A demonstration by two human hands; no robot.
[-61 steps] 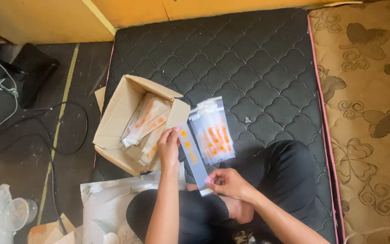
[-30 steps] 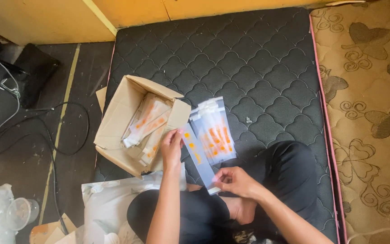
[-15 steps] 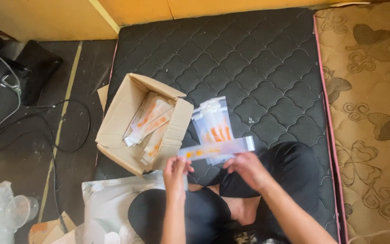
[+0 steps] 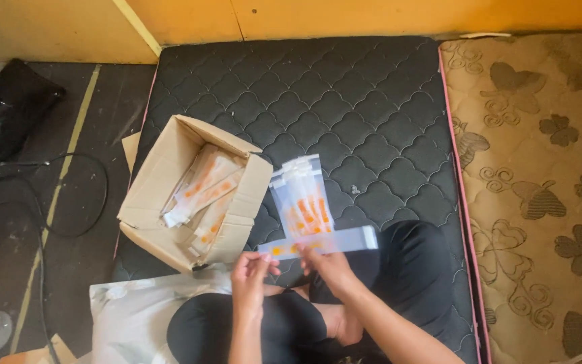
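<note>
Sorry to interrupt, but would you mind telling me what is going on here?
A person sits cross-legged on a black quilted mattress, holding a long clear packet level with both hands. The left hand pinches the end with orange marks, and the right hand grips near its middle. Just beyond lies a stack of similar clear packets. An open cardboard box to the left holds more of them, and a white plastic bag lies by the left knee.

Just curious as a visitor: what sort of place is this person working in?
Probably a room in a home, used for packing by hand. The person sits on a black quilted mattress on the floor, beside a patterned mattress, with a cardboard box of clear packets.
</note>
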